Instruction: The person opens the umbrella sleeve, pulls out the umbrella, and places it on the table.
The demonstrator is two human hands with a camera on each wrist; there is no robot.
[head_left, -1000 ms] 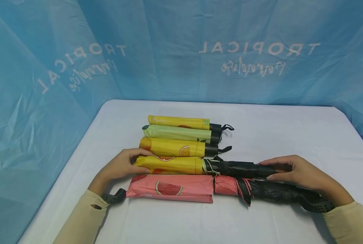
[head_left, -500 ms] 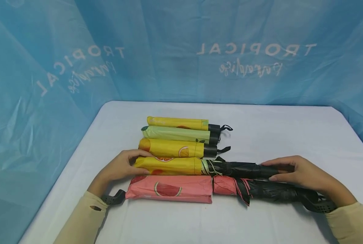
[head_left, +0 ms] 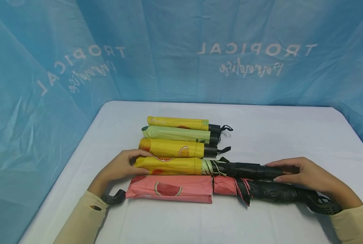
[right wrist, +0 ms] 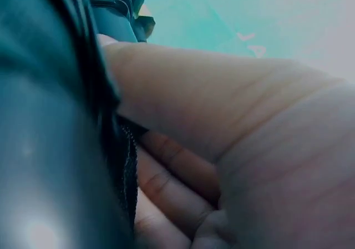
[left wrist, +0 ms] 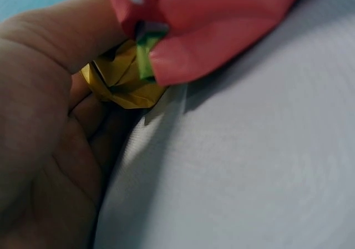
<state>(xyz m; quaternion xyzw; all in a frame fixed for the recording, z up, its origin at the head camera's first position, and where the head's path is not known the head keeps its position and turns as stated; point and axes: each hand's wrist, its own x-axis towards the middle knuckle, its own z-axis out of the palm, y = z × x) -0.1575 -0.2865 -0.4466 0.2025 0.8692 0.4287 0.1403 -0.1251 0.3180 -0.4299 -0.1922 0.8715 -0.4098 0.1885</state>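
Two folded umbrellas lie partly drawn from their sleeves. My left hand (head_left: pixel 120 165) holds the left end of a yellow sleeve (head_left: pixel 175 166) with orange prints, thumb on the near side, fingers on the far side. Out of that sleeve's right end comes a black umbrella (head_left: pixel 240 170) with a pale green band. My right hand (head_left: pixel 309 176) grips its black handle end. Nearer to me lies a pink watermelon sleeve (head_left: pixel 184 189), with a black and pink umbrella (head_left: pixel 269 190) beyond its right end. In the right wrist view, that near umbrella's dark handle (right wrist: pixel 50 166) hides much of the grip.
Behind the held umbrella lie a yellow sleeved umbrella (head_left: pixel 166 146), a light green one (head_left: pixel 175 134) and another yellow one (head_left: pixel 175 122), handles to the right. All rest on a white-covered table (head_left: pixel 260 227). Blue printed sheeting (head_left: pixel 175 67) hangs behind and at the left.
My right hand has moved right with the black umbrella, and more of its green band shows past the yellow sleeve. My left hand has stayed on the sleeve's left end.
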